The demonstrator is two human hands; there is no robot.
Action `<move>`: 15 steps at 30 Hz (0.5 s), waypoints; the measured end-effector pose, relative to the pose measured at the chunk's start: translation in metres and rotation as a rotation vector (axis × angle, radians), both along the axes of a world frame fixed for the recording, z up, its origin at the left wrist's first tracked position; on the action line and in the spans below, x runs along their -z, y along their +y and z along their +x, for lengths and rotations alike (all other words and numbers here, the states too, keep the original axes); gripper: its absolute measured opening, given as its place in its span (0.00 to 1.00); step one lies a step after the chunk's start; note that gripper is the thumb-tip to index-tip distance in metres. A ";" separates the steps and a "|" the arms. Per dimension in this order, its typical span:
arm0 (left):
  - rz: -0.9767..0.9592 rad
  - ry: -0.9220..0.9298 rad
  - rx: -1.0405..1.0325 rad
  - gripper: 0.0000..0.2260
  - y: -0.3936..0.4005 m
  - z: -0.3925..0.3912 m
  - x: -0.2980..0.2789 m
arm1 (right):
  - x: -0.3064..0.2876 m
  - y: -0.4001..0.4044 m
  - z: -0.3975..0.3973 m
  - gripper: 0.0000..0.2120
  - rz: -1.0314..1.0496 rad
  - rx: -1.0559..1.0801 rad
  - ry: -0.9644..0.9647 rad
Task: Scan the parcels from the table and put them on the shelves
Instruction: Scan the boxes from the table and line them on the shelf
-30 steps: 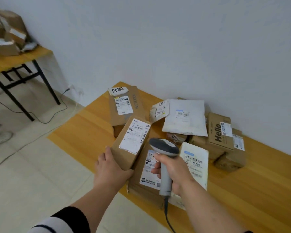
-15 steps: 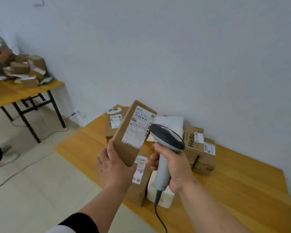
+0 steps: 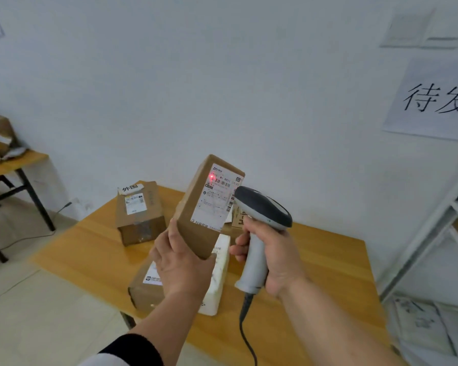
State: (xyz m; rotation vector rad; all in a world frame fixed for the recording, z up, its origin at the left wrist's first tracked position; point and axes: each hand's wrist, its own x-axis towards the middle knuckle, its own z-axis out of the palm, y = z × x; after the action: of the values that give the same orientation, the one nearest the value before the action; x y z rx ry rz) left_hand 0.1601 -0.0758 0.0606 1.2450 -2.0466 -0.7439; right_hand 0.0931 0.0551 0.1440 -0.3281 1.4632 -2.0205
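the left hand [image 3: 181, 262] held a tall brown box [image 3: 209, 204] by its lower end, lifted clear above the table [image 3: 315, 260], thumb along the near edge and fingers curled round behind. the box stood tilted, its top leaning to the right, with the white label [image 3: 218, 200] turned toward the scanner [image 3: 262, 228]. a red dot of light [image 3: 211, 176] sat near the label's upper left corner. the right hand [image 3: 273, 257] was wrapped around the scanner's pale handle, just beside the box on its right, the dark head pointing at the label and close to its right edge. a black cord [image 3: 245, 328] hung down from the base of the handle.

on the table behind the hands lay more parcels: a brown carton [image 3: 140, 215] with a white tag on top stood well to the left, a flat brown parcel [image 3: 146, 286] lay under the left wrist, and a white packet [image 3: 218, 273] lay touching it, between the two hands. a white shelf frame [image 3: 434, 228] stood at the right edge, with papers on its lowest level. a second table [image 3: 13, 162] at far left carried a heap of boxes.

both forearms reached forward and upward, the left with a dark cuff [image 3: 132, 350] at the bottom.
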 end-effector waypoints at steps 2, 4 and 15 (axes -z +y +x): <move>-0.015 0.005 0.020 0.50 0.010 -0.003 -0.003 | -0.001 0.010 0.000 0.07 0.004 0.005 0.002; -0.035 0.017 0.035 0.50 0.018 -0.005 -0.004 | -0.002 0.019 0.001 0.08 0.003 0.011 0.000; -0.063 0.027 0.097 0.49 0.047 -0.005 -0.010 | -0.012 0.052 0.006 0.11 -0.024 0.037 0.057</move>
State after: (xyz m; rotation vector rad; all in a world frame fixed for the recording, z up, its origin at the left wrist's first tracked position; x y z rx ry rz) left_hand 0.1553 -0.0285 0.0703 1.1016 -2.1046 -0.7314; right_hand 0.0993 0.1071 0.1562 -0.3738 1.4902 -2.0747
